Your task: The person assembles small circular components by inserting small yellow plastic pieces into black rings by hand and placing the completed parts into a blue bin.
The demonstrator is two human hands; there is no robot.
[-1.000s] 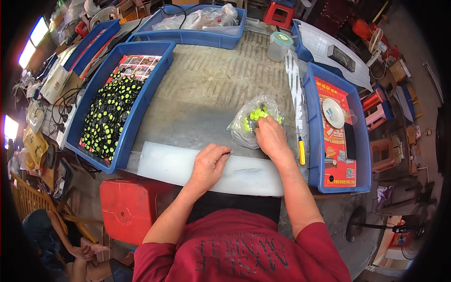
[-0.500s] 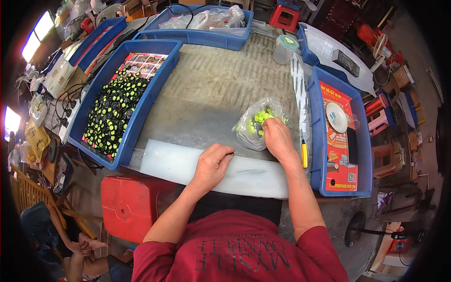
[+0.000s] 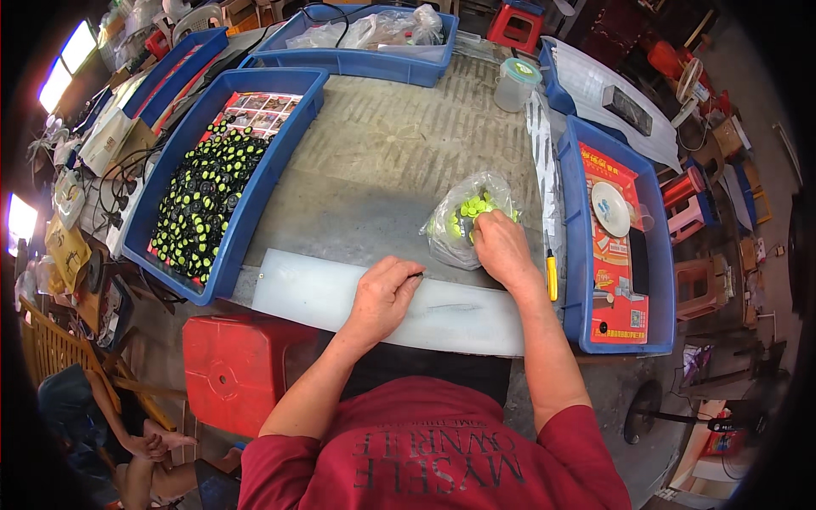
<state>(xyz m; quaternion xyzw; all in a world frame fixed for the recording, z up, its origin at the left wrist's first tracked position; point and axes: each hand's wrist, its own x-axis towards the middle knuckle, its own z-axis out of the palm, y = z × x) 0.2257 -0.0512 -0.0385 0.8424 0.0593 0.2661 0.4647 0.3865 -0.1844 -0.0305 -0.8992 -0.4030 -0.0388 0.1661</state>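
Over the white board [image 3: 306, 293] at the table's near edge is my left hand [image 3: 382, 295], its thumb and fingers closed on a small dark piece [image 3: 417, 274] that barely shows at the fingertips. My right hand [image 3: 503, 246] reaches into a clear plastic bag [image 3: 446, 242] of small yellow-green discs [image 3: 476, 206]. Its fingers are pinched together among the discs; whatever they hold is hidden. At the left, a blue tray [image 3: 276, 166] bears a heap of small black round pieces with yellow-green centres [image 3: 200, 200].
A yellow-handled tool [image 3: 552, 277] lies right of my right hand. Beyond it stands a blue tray [image 3: 573, 255] with a white dish [image 3: 609, 209] inside. A lidded clear tub [image 3: 515, 87] and another blue tray [image 3: 357, 66] holding plastic bags are farther back. A red stool [image 3: 229, 374] stands at lower left.
My right hand has shifted slightly left and dips among the discs, and the bag's top has changed shape a little. My left hand stays almost in place with the dark piece.
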